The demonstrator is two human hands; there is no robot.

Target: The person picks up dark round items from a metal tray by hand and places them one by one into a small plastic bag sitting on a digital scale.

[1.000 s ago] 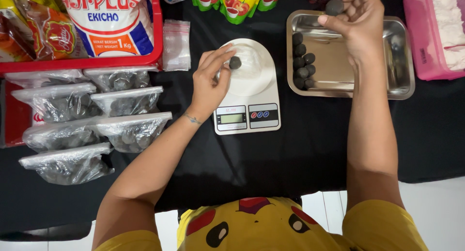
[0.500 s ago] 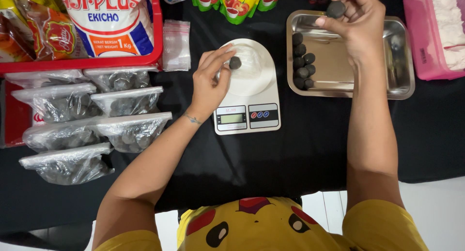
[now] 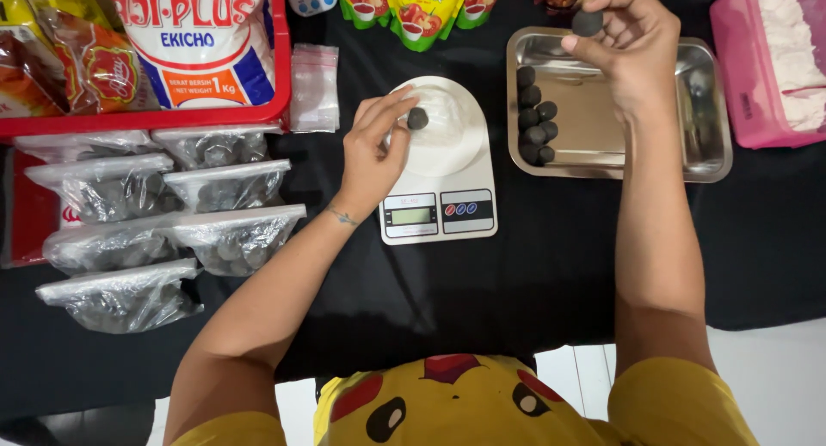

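Pinching a small dark ball [image 3: 417, 118] in its fingertips, the left hand [image 3: 375, 151] holds it just above the white dish [image 3: 452, 141] on the kitchen scale [image 3: 440, 207], mid-counter. The right hand [image 3: 625, 46] holds a second dark ball [image 3: 588, 22] in a narrow fingertip grip over the steel tray [image 3: 699, 158], near the counter's far edge, where more balls [image 3: 533, 126] line its left side.

Bright, even overhead light and a sharp picture throughout. The steel tray [image 3: 701, 158] at two o'clock carries soft glare, and the clear bags [image 3: 129, 244] at nine o'clock glint. Shadows on the black bench cloth [image 3: 551, 265] are faint. Straight lines bow slightly toward the edges.
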